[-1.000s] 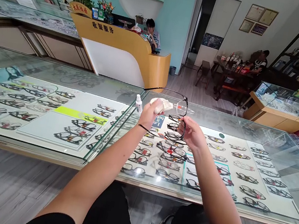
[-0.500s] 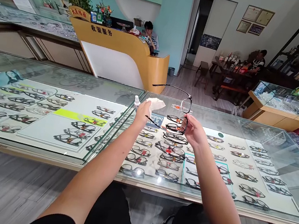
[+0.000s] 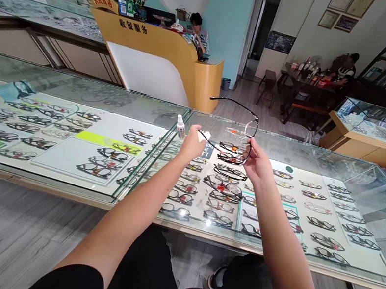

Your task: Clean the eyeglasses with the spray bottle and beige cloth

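Note:
In my right hand [image 3: 259, 165] is a pair of black-framed eyeglasses [image 3: 257, 126], pinched at the rim and raised above the glass display case [image 3: 140, 186]. Both temples stick out to the left, unfolded. My left hand [image 3: 192, 143] is closed on a pale cleaning cloth [image 3: 205, 136], partly hidden by the fingers. The lower temple's tip reaches to this hand; whether the cloth grips it I cannot tell. A small white spray bottle [image 3: 180, 126] stands on the glass just left of that hand.
Beneath the glass lie rows of display eyeglasses [image 3: 223, 185]. Beyond the case are a yellow cash counter [image 3: 204, 79] with a person [image 3: 199, 36] behind it, and a dark table [image 3: 302, 76] with another person seated. A second glass case [image 3: 375, 128] stands at right.
The eyeglasses and my right hand have moved slightly right in view. My left hand has shifted a little right, and less of the cloth shows. The view has tilted down somewhat.

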Demonstrator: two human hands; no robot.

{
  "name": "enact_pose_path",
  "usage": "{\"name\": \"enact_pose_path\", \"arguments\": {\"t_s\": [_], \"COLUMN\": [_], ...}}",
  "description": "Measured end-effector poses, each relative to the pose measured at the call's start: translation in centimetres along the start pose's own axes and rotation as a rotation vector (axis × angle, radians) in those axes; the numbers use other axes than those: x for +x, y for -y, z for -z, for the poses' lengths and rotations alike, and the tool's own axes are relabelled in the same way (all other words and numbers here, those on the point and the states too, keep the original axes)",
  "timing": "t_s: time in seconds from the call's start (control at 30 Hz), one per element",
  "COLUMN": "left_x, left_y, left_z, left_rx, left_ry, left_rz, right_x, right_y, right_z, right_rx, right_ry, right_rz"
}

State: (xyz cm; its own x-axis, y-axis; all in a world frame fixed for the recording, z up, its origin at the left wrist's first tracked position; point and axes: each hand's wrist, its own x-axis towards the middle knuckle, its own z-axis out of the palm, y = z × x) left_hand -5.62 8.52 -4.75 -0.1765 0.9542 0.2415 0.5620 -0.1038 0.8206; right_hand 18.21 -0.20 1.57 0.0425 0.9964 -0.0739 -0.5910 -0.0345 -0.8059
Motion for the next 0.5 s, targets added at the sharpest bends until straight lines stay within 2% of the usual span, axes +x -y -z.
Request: {"name": "enact_pose_path", "arguments": {"t_s": [0.13, 0.27, 0.43, 0.5], "left_x": [-0.8, -1.4, -1.9, -1.9], "left_y": [-1.2, -2.3, -3.1, -3.1], "left_z": [0.4, 0.8, 1.1, 1.1], "left_rx": [0.073, 0.096, 0.182, 0.19], "left_ry": [-0.05, 0.018, -0.067, -0.027], "left_rz": [-0.033, 0.037, -0.084, -0.082], "right_x": [0.4, 0.7, 0.8, 0.8], "right_y": [0.3, 0.7, 0.9, 1.0], "right_z": [0.4, 0.9, 1.2, 1.2], "right_rx": [0.05, 0.091, 0.096, 0.094], "right_ry": [-0.101, -0.17, -0.204, -0.208], "right_rz": [0.066, 0.112, 0.131, 0.134]}}
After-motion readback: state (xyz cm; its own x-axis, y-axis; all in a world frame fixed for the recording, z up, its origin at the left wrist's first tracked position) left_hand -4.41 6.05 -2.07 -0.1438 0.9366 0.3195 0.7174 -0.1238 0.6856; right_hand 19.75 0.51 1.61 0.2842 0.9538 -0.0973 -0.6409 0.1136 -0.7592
